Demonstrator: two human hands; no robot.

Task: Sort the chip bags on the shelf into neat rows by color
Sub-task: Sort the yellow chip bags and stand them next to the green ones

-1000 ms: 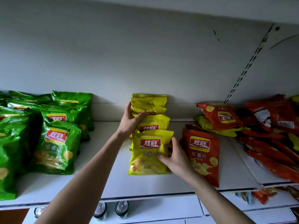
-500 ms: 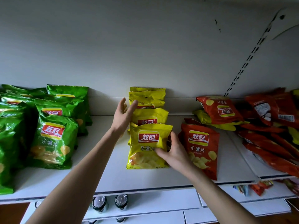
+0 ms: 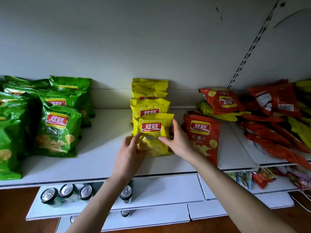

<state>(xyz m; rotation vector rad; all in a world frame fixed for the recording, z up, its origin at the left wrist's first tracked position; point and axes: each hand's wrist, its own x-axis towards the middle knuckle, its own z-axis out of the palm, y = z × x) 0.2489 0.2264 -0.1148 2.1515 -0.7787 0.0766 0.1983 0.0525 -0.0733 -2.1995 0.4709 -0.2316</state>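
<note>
A row of yellow chip bags [image 3: 149, 91] stands at the middle of the white shelf [image 3: 101, 158]. Both hands hold the front yellow bag [image 3: 152, 130]: my left hand [image 3: 130, 151] grips its lower left corner, my right hand [image 3: 176, 140] clasps its right edge. Green bags [image 3: 58, 130] stand in rows at the left. One red bag [image 3: 201, 137] stands upright just right of my right hand. Further right lies a mixed heap of red bags [image 3: 269, 132] with yellow bags [image 3: 218, 113] under and among them.
Several drink cans [image 3: 69, 192] stand on the lower shelf below my left arm. Small snack packets [image 3: 260, 177] sit on the lower shelf at the right. A slotted shelf upright [image 3: 249, 51] runs up the back wall.
My left hand came down from the rear yellow bags to the front bag's lower left corner. My right hand stayed on the bag's right edge. The view shifted slightly upward.
</note>
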